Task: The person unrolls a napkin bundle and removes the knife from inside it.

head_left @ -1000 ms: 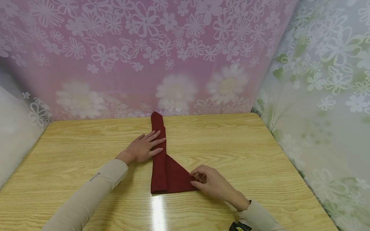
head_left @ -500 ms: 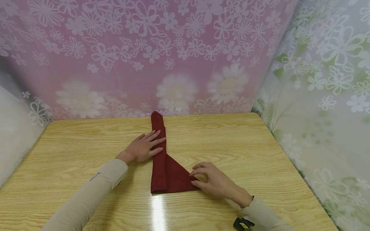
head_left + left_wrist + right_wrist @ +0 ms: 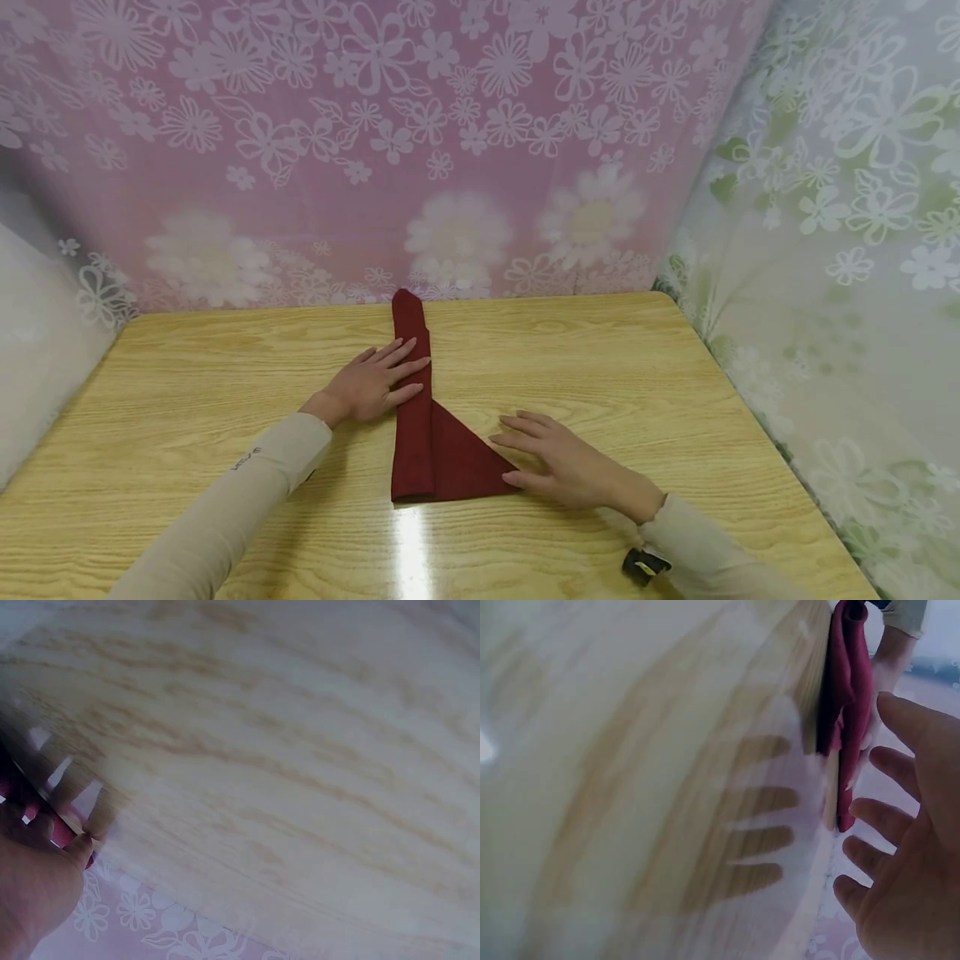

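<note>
A dark red cloth (image 3: 414,450) lies on the table, folded into a long upright strip with a triangular flap (image 3: 468,467) spreading to the right at its near end. My left hand (image 3: 369,385) rests flat across the middle of the strip, fingers spread. At the flap's pointed right corner is my right hand (image 3: 566,462), its fingers extended and parted, with the thumb tip near the corner; whether it touches cannot be told. In the right wrist view the right hand (image 3: 907,817) has nothing between its fingers, and the cloth (image 3: 847,697) is beyond.
The wood-grain table (image 3: 600,358) runs back to a pink floral curtain (image 3: 360,167). A pale floral curtain (image 3: 840,275) hangs along the right side. A small black device (image 3: 645,567) is at the right wrist.
The right hand's fingers have gone from pinching at the flap's corner to spread apart, and the hand has shifted slightly right. The left hand and the cloth strip stay in place.
</note>
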Tool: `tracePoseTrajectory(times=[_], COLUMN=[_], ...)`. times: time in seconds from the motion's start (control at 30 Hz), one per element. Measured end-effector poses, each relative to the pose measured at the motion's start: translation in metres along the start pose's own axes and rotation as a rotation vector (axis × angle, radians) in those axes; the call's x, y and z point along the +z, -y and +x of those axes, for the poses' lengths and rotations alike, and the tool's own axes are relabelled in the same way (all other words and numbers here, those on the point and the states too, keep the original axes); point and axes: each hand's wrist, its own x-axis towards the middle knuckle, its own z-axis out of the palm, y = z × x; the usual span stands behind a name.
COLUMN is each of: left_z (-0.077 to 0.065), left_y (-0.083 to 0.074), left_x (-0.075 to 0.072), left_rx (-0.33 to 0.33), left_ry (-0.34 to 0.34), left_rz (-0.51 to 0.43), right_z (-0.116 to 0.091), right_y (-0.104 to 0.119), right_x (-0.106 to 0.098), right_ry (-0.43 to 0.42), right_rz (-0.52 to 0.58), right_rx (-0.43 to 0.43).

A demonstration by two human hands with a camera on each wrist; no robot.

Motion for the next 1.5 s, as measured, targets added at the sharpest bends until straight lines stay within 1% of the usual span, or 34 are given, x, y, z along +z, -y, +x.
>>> tracePoseTrajectory(times=[0.2,0.33,0.43,0.63,0.93,1.23,1.4,1.5], left_z=[0.000,-0.001,-0.001,0.001,0.001,0.000,-0.001,-0.001], left_y=[0.000,0.000,0.000,-0.001,-0.002,-0.002,-0.001,-0.001], left_x=[-0.001,-0.002,-0.002,-0.001,-0.002,-0.004,-0.003,-0.003], left_rx=[0.004,0.004,0.003,0.002,0.000,0.006,0.002,-0.003], left_ry=[0.008,0.008,0.009,0.011,0.016,-0.003,0.005,0.008], left_rz=[0.005,0.006,0.004,0.006,0.004,0.017,0.018,0.015], right_z=[-0.001,0.000,0.000,0.001,0.004,0.006,0.007,0.007], right_y=[-0.006,-0.010,-0.012,-0.013,-0.015,-0.013,-0.012,-0.012], right_x=[-0.001,-0.001,-0.001,-0.001,0.001,0.002,0.002,0.003], right_ry=[0.078,0.106,0.121,0.154,0.176,0.211,0.230,0.226], right_rz=[-0.104,-0.141,-0.153,-0.177,-0.177,-0.208,-0.204,-0.207], right_rx=[-0.027,-0.042,-0.047,-0.030,-0.030,-0.044,-0.035,-0.040])
